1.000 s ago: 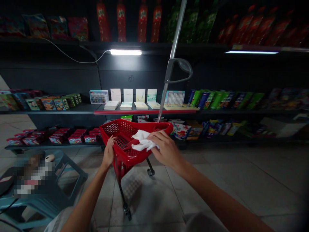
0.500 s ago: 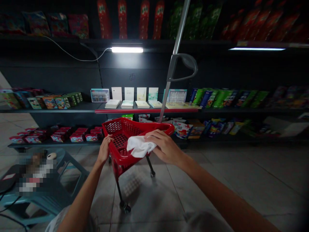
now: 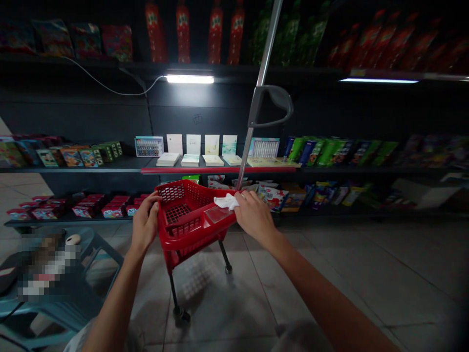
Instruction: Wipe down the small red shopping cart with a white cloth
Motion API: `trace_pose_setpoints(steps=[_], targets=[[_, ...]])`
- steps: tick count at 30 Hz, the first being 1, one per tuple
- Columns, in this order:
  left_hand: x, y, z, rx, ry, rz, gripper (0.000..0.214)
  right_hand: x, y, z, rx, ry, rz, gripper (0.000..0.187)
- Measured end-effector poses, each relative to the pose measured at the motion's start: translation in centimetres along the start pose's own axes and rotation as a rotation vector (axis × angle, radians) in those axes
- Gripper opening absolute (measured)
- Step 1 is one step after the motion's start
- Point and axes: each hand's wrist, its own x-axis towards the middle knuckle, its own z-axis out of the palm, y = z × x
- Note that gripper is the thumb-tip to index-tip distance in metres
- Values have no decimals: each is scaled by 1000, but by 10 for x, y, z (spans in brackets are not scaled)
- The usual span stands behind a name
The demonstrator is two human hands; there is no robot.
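Note:
A small red plastic shopping cart with dark legs and wheels stands on the floor before me. My left hand grips the left rim of its basket, fingers bent over the edge. At the right end of the basket, my right hand presses a crumpled white cloth against the top rim, fingers closed over it. A metal pole with a grey loop handle slants up from behind that right corner. The inside of the basket shows its bare grid floor.
Behind the cart runs a dark shelf with books, pen sets, and snack packs. Red bottles line the top shelf; bagged snacks lie low. A blue-grey plastic stool with partly blurred items stands at the left.
My right hand has slid the cloth right and away from me along the rim, from the near middle to the right corner. My left hand has shifted slightly left and up along the left rim.

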Motion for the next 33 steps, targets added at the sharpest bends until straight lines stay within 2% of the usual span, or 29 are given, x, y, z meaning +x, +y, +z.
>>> trace_pose_setpoints(steps=[3,6,8,10,13,16,17,19,21,22,24,26,28,30,33], targets=[[-8,60,-13,249,-89,153,31,-3,-24,-9,-33,-22,36,23],[-28,106,-7,457,-146,207,29,-6,-44,-17,-18,-32,56,20],[-43,125,7,492,-190,257,30,-8,-55,-21,9,-30,54,20],[-54,132,23,508,-225,304,33,-12,-65,-20,86,-7,40,21],[-58,125,39,558,-196,309,35,-24,-71,-11,394,82,-14,27],[-51,105,41,596,-91,261,29,-37,-60,0,838,186,-55,30],[-48,98,39,596,-56,251,26,-39,-53,3,942,244,-11,31],[-42,84,34,585,2,247,24,-34,-32,6,1029,405,186,36],[-38,71,29,566,46,251,22,-15,-8,5,1017,561,391,43],[-36,65,26,554,66,254,22,0,4,3,1006,608,447,47],[-33,54,22,522,91,273,21,39,21,-2,1001,639,438,50],[-30,44,18,490,100,299,22,81,27,-5,1035,593,293,51],[-26,37,15,466,99,321,23,117,19,-6,1145,538,175,53],[-23,30,13,449,97,324,23,139,2,-4,1203,518,130,53],[-18,24,9,443,103,298,24,140,-26,6,1134,521,131,51]])
